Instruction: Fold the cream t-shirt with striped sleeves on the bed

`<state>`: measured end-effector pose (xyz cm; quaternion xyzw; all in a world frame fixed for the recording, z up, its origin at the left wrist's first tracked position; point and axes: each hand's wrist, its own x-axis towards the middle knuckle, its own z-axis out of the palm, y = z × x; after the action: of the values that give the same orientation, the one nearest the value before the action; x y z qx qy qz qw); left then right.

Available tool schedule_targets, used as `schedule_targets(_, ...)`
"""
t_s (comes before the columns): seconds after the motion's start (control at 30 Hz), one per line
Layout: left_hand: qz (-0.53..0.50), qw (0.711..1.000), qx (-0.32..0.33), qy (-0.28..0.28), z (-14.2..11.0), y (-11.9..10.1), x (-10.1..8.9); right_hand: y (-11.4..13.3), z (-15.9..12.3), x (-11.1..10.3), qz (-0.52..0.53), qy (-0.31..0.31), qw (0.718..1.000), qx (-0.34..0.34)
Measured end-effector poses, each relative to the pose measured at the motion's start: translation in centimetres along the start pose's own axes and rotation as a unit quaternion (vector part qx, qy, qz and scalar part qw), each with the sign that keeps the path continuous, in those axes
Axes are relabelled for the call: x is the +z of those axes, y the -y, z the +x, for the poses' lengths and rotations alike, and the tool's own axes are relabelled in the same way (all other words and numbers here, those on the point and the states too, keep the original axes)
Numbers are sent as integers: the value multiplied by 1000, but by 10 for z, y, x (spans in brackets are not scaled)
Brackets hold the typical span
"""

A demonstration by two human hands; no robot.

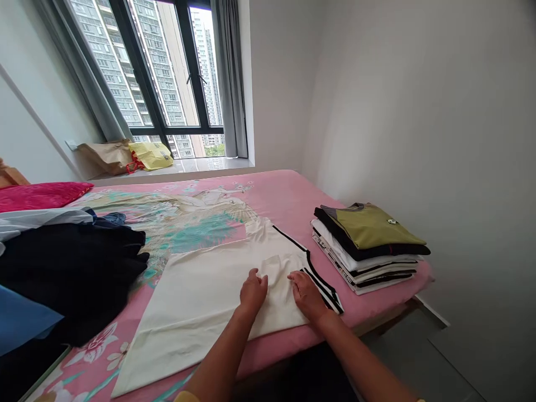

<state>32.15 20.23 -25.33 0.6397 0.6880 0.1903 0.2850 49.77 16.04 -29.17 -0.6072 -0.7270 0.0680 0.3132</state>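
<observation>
A cream T-shirt point(201, 290) with black-and-white striped trim lies spread flat on the pink bed point(293, 195). My left hand point(253, 291) rests on the shirt near its collar end, fingers curled down against the cloth. My right hand point(307, 293) lies flat beside it, fingers stretched out and pressing the fabric just left of the striped collar point(324, 287). Both hands touch the shirt and are a short gap apart.
A stack of folded shirts point(368, 245) with an olive one on top sits at the bed's right edge by the wall. Dark and blue clothes point(67, 268) are heaped on the left. A red pillow point(37, 195), paper bag point(104, 157) and yellow bag point(151, 154) lie near the window.
</observation>
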Motion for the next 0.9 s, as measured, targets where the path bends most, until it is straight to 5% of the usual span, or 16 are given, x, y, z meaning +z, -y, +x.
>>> schedule_targets(0.3,-24,997,-44,-53,40,4,0,-1,-2,17,-118,91,987,66)
schedule_targets(0.43,-30,993,-12,-115,30,9,-3,9,7,14,-121,86,984,97)
schedule_targets(0.5,-23,989,58,-132,20,5,0,15,11,15,-112,86,987,75)
schedule_targets(0.63,95,958,266,-51,-3,6,13,10,25,16,-90,160,983,-21)
schedule_targets(0.8,225,953,201,-7,-16,23,26,-16,52,8,-148,184,959,157)
schedule_targets(0.9,242,951,193,-12,-13,17,26,-13,56,6,-149,142,973,107)
